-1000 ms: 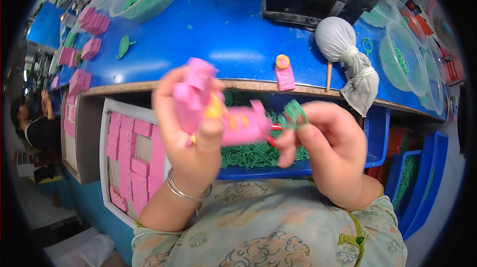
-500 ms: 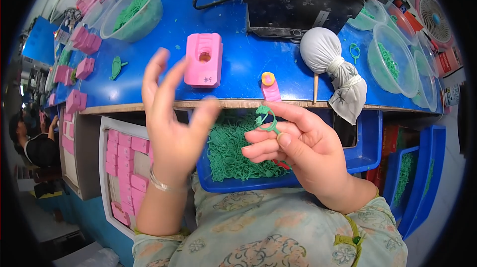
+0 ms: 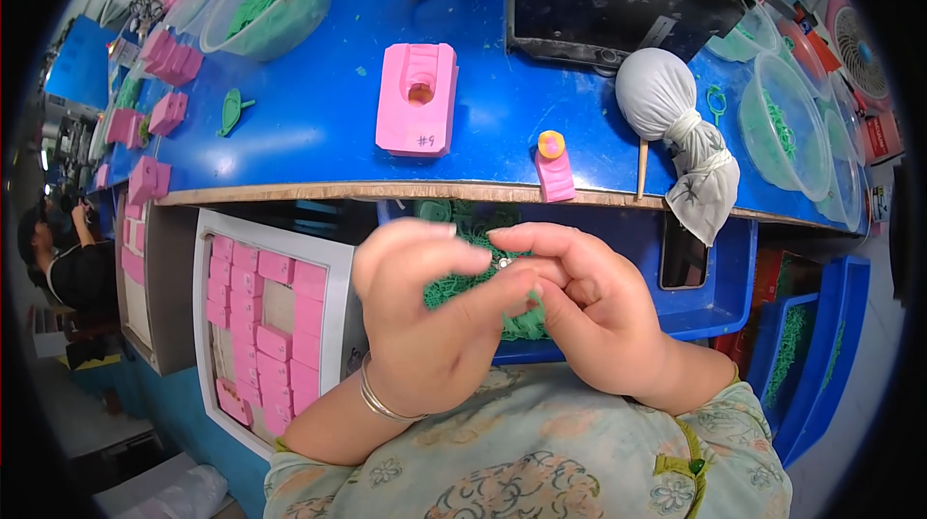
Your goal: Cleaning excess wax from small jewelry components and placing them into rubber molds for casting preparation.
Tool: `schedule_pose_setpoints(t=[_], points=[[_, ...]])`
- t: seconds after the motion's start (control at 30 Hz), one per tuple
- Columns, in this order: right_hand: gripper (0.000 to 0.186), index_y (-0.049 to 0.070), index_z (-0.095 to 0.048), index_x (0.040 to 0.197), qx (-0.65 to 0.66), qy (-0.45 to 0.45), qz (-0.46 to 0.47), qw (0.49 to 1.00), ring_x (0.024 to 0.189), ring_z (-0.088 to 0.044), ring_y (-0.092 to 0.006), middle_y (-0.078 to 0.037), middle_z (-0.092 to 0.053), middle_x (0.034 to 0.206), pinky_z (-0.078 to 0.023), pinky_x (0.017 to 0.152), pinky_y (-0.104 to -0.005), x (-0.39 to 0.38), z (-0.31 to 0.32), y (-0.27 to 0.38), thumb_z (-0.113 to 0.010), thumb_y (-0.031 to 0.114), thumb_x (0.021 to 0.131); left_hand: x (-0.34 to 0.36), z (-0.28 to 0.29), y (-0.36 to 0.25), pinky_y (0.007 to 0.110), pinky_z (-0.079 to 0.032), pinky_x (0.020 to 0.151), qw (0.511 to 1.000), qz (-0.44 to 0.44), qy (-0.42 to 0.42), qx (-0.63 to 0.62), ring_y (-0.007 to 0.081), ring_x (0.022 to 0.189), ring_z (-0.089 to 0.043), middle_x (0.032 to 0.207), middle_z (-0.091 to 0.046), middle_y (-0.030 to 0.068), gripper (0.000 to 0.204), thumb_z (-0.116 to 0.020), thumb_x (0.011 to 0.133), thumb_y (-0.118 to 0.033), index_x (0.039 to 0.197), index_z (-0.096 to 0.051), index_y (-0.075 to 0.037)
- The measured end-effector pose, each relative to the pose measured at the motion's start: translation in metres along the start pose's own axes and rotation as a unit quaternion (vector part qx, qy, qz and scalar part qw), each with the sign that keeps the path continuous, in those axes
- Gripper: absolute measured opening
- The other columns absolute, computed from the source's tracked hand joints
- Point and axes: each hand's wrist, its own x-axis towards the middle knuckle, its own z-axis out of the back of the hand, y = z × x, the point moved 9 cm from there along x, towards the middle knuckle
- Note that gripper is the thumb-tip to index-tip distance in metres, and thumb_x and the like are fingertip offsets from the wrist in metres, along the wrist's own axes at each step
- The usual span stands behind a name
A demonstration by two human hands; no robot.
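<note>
My right hand [image 3: 603,321] is closed in a pinch on a small green ring-shaped wax piece [image 3: 532,300], mostly hidden between the fingers. My left hand [image 3: 425,316], silver bangles at its wrist, meets the right fingertips; its fingers are blurred, so its grip is unclear. Below both hands sits a blue bin [image 3: 719,311] holding a heap of green wax pieces [image 3: 526,326]. On the blue table beyond stands a pink block mould [image 3: 435,123] with a round hollow. Closer to the table edge is a smaller pink mould part [image 3: 555,176] with a yellow-orange round end.
A tied white cloth pouch [image 3: 657,94] lies at the right by a wooden stick [image 3: 642,169]. Behind it is a black machine [image 3: 618,7]. Clear bowls [image 3: 787,128] hold green pieces. A phone [image 3: 683,263] lies in the bin. Pink moulds [image 3: 273,342] fill a white-edged drawer at left.
My left hand has come down and right to meet my right hand. The green ring, plainly visible before, is now largely covered by fingers. The view has shifted slightly.
</note>
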Motion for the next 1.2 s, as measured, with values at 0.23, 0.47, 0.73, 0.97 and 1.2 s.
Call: schedule_pose_setpoints(t=[0.23, 0.47, 0.73, 0.97, 1.2], points=[[0.023, -0.002, -0.053, 0.113, -0.027, -0.008, -0.092, 0.995, 0.086, -0.060, -0.0123, -0.011, -0.062, 0.100, -0.048, 0.074, -0.0256, 0.003, 0.009, -0.027, -0.048, 0.003, 0.091, 0.003, 0.001, 0.002, 0.031, -0.042, 0.068, 0.995, 0.014, 0.025, -0.093, 0.0219, 0.083, -0.053, 0.092, -0.058, 0.0040, 0.023, -0.067, 0.070, 0.000, 0.092, -0.066, -0.007], [0.017, 0.002, -0.064, 0.098, -0.243, -0.031, 0.083, 0.966, 0.073, -0.054, -0.0093, -0.010, -0.057, 0.100, -0.044, 0.063, -0.0230, -0.005, 0.018, 0.015, -0.060, 0.000, 0.082, -0.037, -0.043, 0.036, 0.027, -0.049, 0.080, 0.787, 0.348, 0.028, -0.509, 0.0150, 0.091, -0.059, 0.096, -0.060, 0.0109, 0.012, -0.054, 0.087, 0.004, 0.100, -0.054, 0.004], [0.018, 0.002, -0.063, 0.095, -0.033, -0.029, 0.067, 0.997, 0.060, -0.038, -0.0021, -0.004, -0.053, 0.093, -0.032, 0.055, -0.0173, 0.000, 0.017, 0.008, -0.064, -0.002, 0.078, -0.043, -0.049, 0.031, 0.026, -0.048, 0.081, 0.737, 0.380, 0.027, -0.559, 0.0125, 0.092, -0.059, 0.100, -0.061, 0.0097, 0.013, -0.057, 0.087, 0.002, 0.099, -0.055, 0.004], [0.011, 0.001, -0.061, 0.089, -0.110, -0.043, 0.102, 0.988, 0.062, -0.043, -0.0038, -0.004, -0.055, 0.090, -0.035, 0.056, -0.0182, -0.004, 0.017, 0.013, -0.064, -0.002, 0.078, -0.027, -0.031, 0.029, 0.030, -0.048, 0.078, 0.914, 0.251, 0.049, -0.315, 0.0200, 0.092, -0.059, 0.103, -0.060, 0.0130, 0.029, -0.070, 0.074, -0.002, 0.102, -0.060, -0.001], [0.010, 0.001, -0.061, 0.090, -0.034, -0.051, 0.100, 0.993, 0.071, -0.053, -0.0078, -0.006, -0.059, 0.090, -0.041, 0.058, -0.0201, -0.009, 0.017, 0.007, -0.063, -0.002, 0.080, -0.016, -0.022, 0.012, 0.032, -0.044, 0.087, 0.938, 0.158, 0.076, -0.299, 0.0236, 0.105, -0.052, 0.114, -0.052, 0.0149, 0.039, -0.072, 0.074, -0.003, 0.111, -0.061, -0.001]])
